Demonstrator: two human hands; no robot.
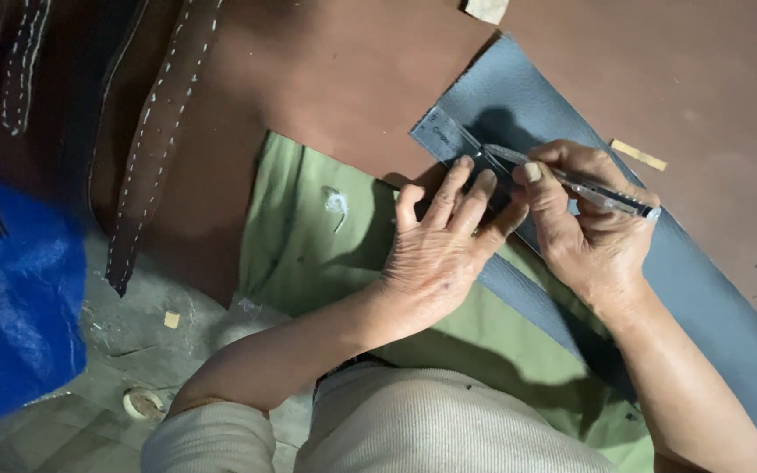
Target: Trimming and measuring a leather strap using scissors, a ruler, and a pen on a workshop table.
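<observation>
Left hand (pixel 435 241) pins clear ruler (pixel 449 140) on grey leather (pixel 703 289); right hand (pixel 593 223) holds pen (pixel 571 180).

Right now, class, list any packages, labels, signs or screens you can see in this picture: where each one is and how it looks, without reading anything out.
Printed marking on the clear ruler: a small dark mark near its upper-left end, on the grey leather sheet, just beyond the left hand.
Blue plastic bag: at the left edge, crinkled, shiny, no label visible.
No signs or screens in view.
</observation>
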